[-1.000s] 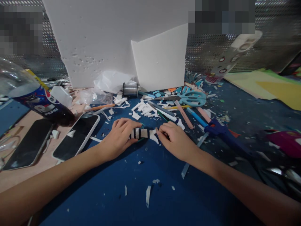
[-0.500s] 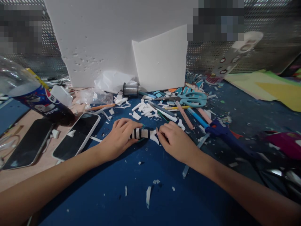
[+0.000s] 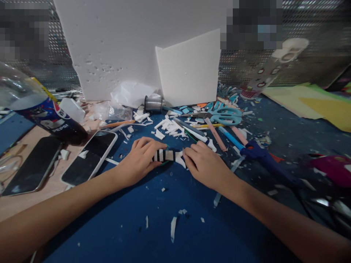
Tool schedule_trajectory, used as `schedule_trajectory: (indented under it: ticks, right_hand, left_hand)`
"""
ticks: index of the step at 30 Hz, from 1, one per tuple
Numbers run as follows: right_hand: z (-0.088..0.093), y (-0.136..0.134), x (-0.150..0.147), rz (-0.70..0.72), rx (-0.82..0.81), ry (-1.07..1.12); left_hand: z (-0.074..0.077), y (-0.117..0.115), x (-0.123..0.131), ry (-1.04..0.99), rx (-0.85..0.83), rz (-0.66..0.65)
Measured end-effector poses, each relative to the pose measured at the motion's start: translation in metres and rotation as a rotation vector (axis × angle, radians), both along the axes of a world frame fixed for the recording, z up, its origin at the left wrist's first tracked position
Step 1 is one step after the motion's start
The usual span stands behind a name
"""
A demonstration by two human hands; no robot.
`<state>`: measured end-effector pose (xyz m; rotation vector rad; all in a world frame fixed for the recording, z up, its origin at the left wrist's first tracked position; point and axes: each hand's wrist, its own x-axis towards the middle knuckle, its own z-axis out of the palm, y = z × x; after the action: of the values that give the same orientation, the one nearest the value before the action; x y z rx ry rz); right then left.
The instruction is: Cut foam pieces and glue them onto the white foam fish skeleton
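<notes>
striped piece (image 3: 169,156), banded black and white, lies low over the middle of the blue table (image 3: 123,223), between my two hands in the head view. my left hand (image 3: 141,159) is clamped around its left part, thumb on the near side and fingers on the far side. my right hand (image 3: 203,160) is curled, fingertips drawn together at the white flared end (image 3: 180,159); i cannot tell whether they pinch it or only rest beside it.

to work well here, i judge the left hold should be firm but not crushing, and the right touch light and close to the flared end, since the narrow part looks easy to bend or snap.

the surface is cluttered: white scraps (image 3: 170,126) lie heaped beyond my hands, with blue-handled scissors (image 3: 226,115) and a metal spool (image 3: 153,104) farther back. a dark blue glue gun (image 3: 260,159) is to the right; two phones and a cola bottle (image 3: 59,122) are to the left. a large white board (image 3: 115,44) stands behind, before metal mesh.
</notes>
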<state>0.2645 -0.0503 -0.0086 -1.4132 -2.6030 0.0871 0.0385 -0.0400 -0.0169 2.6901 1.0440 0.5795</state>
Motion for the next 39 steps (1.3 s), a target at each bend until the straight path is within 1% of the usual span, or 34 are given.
schedule_trajectory:
  ticks: [9,15,21,39]
  right_hand:
    - [0.001,0.0002,-0.001,-0.024,-0.048,0.036]
    - [-0.0017,-0.0004,-0.0004,-0.053,-0.065,0.05]
    - [0.0001,-0.0013,-0.0021,-0.063,-0.066,0.048]
    - [-0.0006,-0.0002,-0.0021,-0.046,-0.078,0.067]
  left_hand:
    - [0.0009,0.0017,0.0001,0.055,0.07,-0.058]
    - [-0.0012,0.0017,0.0011,0.088,0.079,-0.043]
    - [-0.0008,0.0005,0.0014,0.111,0.084,-0.027]
    - [-0.0009,0.0002,0.0012,0.114,0.066,-0.012]
